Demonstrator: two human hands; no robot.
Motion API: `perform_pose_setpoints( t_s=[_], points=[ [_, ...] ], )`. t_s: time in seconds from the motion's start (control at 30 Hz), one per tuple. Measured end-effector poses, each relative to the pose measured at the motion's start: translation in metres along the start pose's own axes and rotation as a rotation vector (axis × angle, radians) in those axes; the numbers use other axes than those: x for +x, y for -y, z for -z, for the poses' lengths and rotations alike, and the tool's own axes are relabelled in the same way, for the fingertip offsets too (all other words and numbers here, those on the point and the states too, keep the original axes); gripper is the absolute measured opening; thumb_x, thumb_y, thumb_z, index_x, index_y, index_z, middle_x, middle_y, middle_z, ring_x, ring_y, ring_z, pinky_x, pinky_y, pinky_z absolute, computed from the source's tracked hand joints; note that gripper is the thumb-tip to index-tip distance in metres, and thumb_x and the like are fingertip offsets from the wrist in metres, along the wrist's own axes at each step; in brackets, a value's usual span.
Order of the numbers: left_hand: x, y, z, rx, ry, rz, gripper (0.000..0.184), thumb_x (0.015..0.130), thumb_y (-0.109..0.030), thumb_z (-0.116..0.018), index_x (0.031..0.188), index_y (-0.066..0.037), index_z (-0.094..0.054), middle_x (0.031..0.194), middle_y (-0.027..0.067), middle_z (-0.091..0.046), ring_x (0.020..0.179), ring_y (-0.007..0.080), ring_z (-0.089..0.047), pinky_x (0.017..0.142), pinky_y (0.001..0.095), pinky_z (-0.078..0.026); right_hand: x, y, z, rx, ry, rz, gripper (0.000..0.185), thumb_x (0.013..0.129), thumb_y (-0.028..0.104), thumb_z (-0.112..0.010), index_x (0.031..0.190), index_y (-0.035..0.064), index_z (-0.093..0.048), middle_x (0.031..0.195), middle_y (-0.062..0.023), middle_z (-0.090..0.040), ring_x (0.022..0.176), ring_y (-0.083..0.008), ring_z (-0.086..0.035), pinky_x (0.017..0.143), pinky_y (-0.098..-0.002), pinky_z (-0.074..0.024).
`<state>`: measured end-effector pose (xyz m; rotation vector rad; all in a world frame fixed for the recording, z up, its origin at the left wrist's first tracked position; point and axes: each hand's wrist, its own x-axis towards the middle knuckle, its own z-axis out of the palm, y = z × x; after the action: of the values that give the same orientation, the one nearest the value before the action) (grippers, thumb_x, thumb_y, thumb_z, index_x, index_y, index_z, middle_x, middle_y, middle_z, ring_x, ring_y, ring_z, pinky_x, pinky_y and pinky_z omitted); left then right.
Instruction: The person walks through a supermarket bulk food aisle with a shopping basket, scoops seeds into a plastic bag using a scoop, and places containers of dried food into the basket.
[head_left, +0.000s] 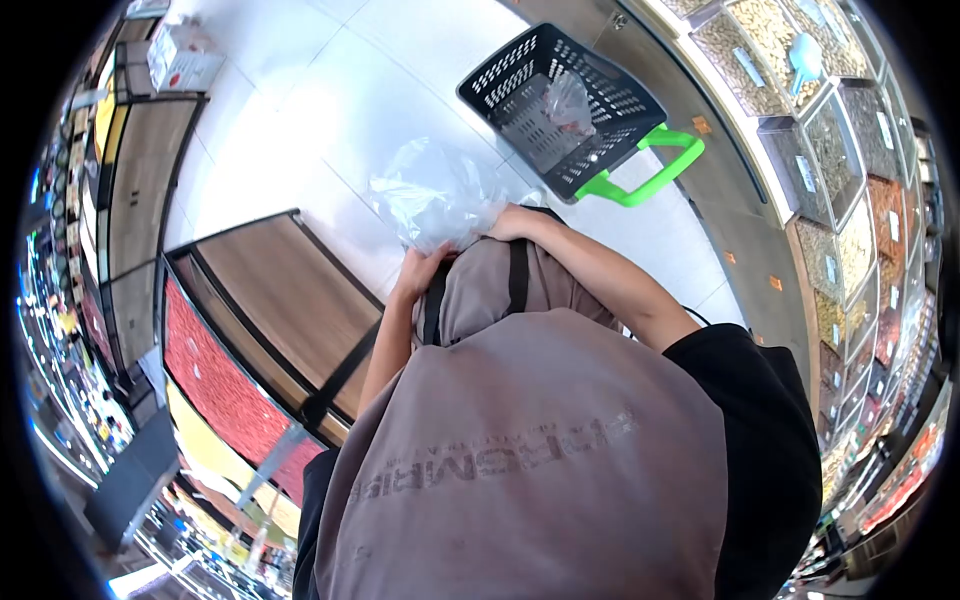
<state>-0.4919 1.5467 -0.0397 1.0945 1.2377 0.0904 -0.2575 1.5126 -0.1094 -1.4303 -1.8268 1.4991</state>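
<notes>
A clear plastic bag (425,195), puffed out and wrinkled, is held in front of my body above the pale tiled floor. My left hand (425,268) grips its near edge with curled fingers. At the bag's right side, my right hand (515,224) has its fingers closed on the plastic, their tips partly hidden. Beyond my right hand a dark basket (520,100) with a green handle (655,175) stands on the floor. Inside the basket lies a knotted clear bag (570,103) with small reddish contents.
Bins of dry goods (760,70) line the right side, one with a blue scoop (805,62). To the left stands a wooden display (290,300) with a bin of red goods (220,380). A white box (185,62) is at the upper left.
</notes>
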Motion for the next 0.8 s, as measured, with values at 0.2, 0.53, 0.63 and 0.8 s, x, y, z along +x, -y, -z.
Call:
perform_pose_setpoints(
  t_s=[0.2, 0.53, 0.63, 0.8],
  points=[
    [0.081, -0.075, -0.006, 0.37, -0.043, -0.187, 0.031, 0.094, -0.026, -0.062, 0.101, 0.003, -0.071, 0.092, 0.0156, -0.075, 0.088, 0.0292, -0.072, 0.078, 0.0373, -0.053, 0.002, -0.015, 0.059, -0.235, -0.182, -0.109, 0.03, 0.085, 0.021, -0.066, 0.104, -0.0022, -0.066, 0.102, -0.0214, -0.067, 0.095, -0.0347, -0.064, 0.084, -0.0413, -0.0505],
    [0.221, -0.149, -0.07, 1.117, 0.429, -0.366, 0.036, 0.097, -0.032, -0.051, 0.095, -0.002, -0.071, 0.09, 0.0254, -0.069, 0.085, 0.0454, -0.065, 0.078, 0.0522, -0.051, -0.019, -0.08, 0.044, 0.219, -0.921, -0.75, 0.045, 0.089, 0.023, -0.063, 0.13, 0.0045, -0.055, 0.125, -0.0205, -0.06, 0.114, -0.0368, -0.057, 0.095, -0.0466, -0.0466],
    [0.268, -0.144, -0.079, 1.111, 0.558, -0.56, 0.036, 0.092, -0.031, -0.055, 0.083, 0.001, -0.069, 0.086, 0.0259, -0.068, 0.084, 0.0434, -0.065, 0.079, 0.0514, -0.051, 0.005, -0.092, 0.02, 0.63, -1.313, -0.946, 0.05, 0.092, 0.028, -0.065, 0.135, 0.0062, -0.049, 0.122, -0.0117, -0.062, 0.105, -0.0296, -0.062, 0.089, -0.0447, -0.0521],
    [0.321, -0.176, -0.08, 1.005, 0.757, -0.788, 0.032, 0.09, -0.03, -0.055, 0.095, -0.001, -0.068, 0.094, 0.0231, -0.067, 0.093, 0.0398, -0.064, 0.092, 0.0472, -0.045, 0.023, -0.095, 0.058, 1.572, -1.327, -1.155, 0.044, 0.094, 0.024, -0.065, 0.134, 0.0152, -0.049, 0.125, -0.007, -0.06, 0.11, -0.0233, -0.061, 0.086, -0.0445, -0.0558]
  ],
)
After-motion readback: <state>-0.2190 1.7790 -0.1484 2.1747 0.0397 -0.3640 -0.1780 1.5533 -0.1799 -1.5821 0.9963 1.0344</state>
